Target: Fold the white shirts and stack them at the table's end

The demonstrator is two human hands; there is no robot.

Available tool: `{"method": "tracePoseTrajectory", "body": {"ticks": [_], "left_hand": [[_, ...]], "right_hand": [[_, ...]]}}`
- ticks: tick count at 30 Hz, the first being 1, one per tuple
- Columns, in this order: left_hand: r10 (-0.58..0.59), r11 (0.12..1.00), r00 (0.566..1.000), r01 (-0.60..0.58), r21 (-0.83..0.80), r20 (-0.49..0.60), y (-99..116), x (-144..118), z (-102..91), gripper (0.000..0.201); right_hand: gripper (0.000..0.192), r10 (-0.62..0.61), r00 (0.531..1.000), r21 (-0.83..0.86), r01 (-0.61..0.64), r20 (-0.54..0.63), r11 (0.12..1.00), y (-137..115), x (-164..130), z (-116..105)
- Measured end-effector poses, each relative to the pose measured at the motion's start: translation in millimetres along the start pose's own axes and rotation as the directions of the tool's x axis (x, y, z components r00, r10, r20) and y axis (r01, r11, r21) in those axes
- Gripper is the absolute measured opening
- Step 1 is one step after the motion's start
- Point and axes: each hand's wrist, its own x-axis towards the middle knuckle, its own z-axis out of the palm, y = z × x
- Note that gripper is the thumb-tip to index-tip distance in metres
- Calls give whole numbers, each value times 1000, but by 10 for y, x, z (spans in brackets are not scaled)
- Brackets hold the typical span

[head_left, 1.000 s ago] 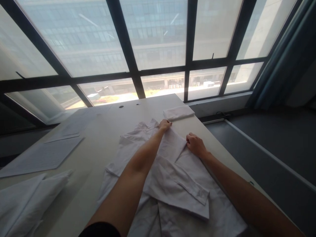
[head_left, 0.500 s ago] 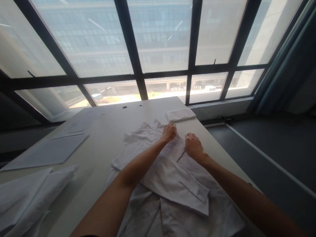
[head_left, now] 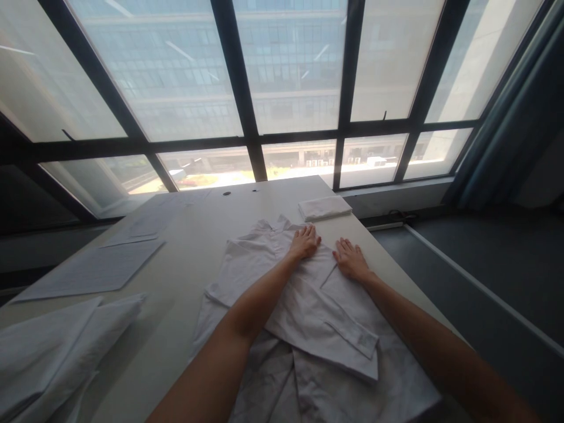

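Observation:
A white collared shirt [head_left: 255, 261] lies spread on the table, its collar toward the window. One sleeve [head_left: 326, 329] is folded across the body, with its cuff at the lower right. My left hand [head_left: 305, 241] rests on the shirt just right of the collar, fingers stretched out over the cloth. Lying flat at the shirt's right edge, my right hand [head_left: 351, 258] has its fingers extended. A short crease or slit shows in the cloth beside its fingertips. My left forearm hides part of the shirt's middle.
A folded white cloth [head_left: 325, 207] sits near the table's far right corner. Sheets of paper [head_left: 92, 270] lie on the left, with a pile of folded white garments [head_left: 53, 352] nearer me. The white table [head_left: 185, 264] stands against large windows; a blue curtain [head_left: 497, 117] hangs at right.
Both hands have gone from curled fingers gripping the cloth to flattened, extended fingers. The cloth raised under my right hand now lies lower. The view has shifted slightly.

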Motion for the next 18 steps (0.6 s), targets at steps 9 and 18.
{"method": "tracePoseTrajectory", "body": {"ticks": [9,18], "left_hand": [[-41,999,999,40,21,11,62,-24,-61,73],[-131,991,991,131,1,-5,47,9,-30,74]], "right_hand": [[28,16,979,125,10,-202,992,104,-121,-107],[17,70,985,41,-64,-160,997,46,-103,-223]]}}
